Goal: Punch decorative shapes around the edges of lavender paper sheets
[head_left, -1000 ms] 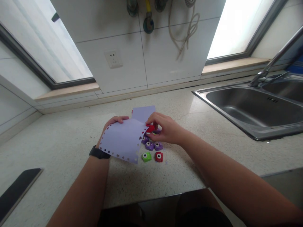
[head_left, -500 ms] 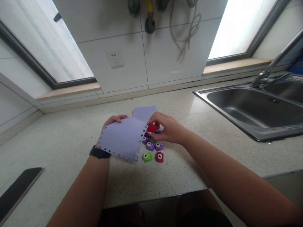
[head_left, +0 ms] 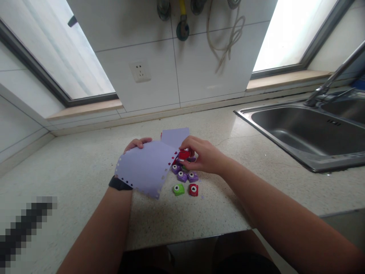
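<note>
My left hand grips a purple sheet of paper from its far left side, thumb on top and the other fingers hidden beneath. Small punched shapes run along several of the sheet's edges. At the sheet's right edge, my right hand is closed around a red craft punch. Below that hand lie purple craft punches, partly covered by it. Nearer to me sit a green craft punch and another red punch. More purple paper lies behind my hands, with a bit of red at its left edge.
A steel sink with a faucet is set into the speckled countertop at right. A dark blurred-out object lies at far left. A wall socket and a hanging cord are on the tiles.
The purple sheet has turned a little, its near right corner swinging left and toward me. The red punch stays in my right hand at the sheet's edge. The view has shifted slightly.
</note>
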`<state>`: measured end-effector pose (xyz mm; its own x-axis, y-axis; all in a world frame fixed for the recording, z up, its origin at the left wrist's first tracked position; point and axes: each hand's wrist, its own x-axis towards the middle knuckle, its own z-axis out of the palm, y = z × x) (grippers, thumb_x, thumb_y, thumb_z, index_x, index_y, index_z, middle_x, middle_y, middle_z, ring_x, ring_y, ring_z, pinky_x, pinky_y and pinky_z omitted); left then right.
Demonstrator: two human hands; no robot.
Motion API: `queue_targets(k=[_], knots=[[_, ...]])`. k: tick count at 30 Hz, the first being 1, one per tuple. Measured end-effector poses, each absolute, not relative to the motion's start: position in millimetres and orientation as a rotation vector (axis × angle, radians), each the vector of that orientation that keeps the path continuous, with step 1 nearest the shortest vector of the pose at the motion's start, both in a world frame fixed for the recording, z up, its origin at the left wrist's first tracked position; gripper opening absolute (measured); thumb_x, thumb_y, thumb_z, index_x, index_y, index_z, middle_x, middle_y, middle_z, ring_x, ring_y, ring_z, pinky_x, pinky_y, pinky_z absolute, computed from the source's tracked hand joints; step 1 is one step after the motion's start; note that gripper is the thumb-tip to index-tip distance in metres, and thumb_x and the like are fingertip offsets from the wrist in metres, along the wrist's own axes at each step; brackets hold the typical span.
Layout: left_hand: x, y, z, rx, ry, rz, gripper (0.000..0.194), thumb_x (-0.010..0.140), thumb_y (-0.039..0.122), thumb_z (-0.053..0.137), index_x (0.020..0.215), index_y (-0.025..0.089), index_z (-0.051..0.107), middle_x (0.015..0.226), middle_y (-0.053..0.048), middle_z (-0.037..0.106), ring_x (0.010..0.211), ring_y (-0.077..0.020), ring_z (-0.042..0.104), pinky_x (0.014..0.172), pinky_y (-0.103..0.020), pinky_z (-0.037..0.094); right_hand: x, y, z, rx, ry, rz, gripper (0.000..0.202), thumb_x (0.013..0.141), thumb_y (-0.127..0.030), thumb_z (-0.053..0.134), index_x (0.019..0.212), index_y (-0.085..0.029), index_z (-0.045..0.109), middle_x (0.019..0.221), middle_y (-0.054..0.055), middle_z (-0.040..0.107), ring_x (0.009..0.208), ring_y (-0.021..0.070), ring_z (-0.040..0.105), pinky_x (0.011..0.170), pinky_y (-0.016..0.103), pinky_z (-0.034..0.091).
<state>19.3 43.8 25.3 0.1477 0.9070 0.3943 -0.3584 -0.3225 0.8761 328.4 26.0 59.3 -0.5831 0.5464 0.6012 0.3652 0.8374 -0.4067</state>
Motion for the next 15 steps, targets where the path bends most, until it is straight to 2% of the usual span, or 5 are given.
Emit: queue_targets(k=[6,8,12,15], knots=[[18.8,41.7,26.5,1.314,0.575,1.419,0.058,0.058,0.064,0.093,0.088,0.024,0.065,0.126,-0.011,0.071,0.104,-0.0317,0.071,0.071,-0.035,0.063,328.1,25.2,59.7,-0.701,-2.289,0.290,0.029,0.086,-0.025,0.071,0.112,-0.021,0.058,0.100,0.006,0.067,0.081,0.0170,0.061,0.074,0.030,0.047],[20.7,39.6,29.1,1.287,0.596,1.416,0.053,0.061,0.060,0.093,0.090,0.024,0.067,0.124,-0.010,0.073,0.103,-0.0310,0.072,0.071,-0.034,0.063,327.8,25.8,58.8,-0.710,-2.286,0.281,0.031,0.086,-0.024,0.069,0.114,-0.021,0.057,0.102,0.007,0.067,0.082,0.0181,0.061,0.076,0.032,0.047],[28.2,36.8,32.7,1.228,0.727,1.413,0.035,0.068,0.041,0.092,0.089,0.022,0.072,0.111,-0.008,0.078,0.090,-0.0257,0.074,0.069,-0.032,0.062,326.9,27.6,56.8,-0.760,-2.253,0.291,0.029,0.090,-0.027,0.065,0.116,-0.020,0.055,0.101,0.008,0.067,0.082,0.0189,0.060,0.077,0.034,0.048],[36.2,37.4,32.3,1.095,0.776,1.469,0.028,0.073,0.039,0.088,0.086,0.021,0.072,0.100,-0.006,0.079,0.092,-0.0243,0.074,0.077,-0.034,0.063,326.4,27.9,56.8,-0.820,-2.226,0.318,0.026,0.092,-0.029,0.063,0.115,-0.020,0.055,0.098,0.007,0.068,0.081,0.0191,0.061,0.078,0.035,0.048]])
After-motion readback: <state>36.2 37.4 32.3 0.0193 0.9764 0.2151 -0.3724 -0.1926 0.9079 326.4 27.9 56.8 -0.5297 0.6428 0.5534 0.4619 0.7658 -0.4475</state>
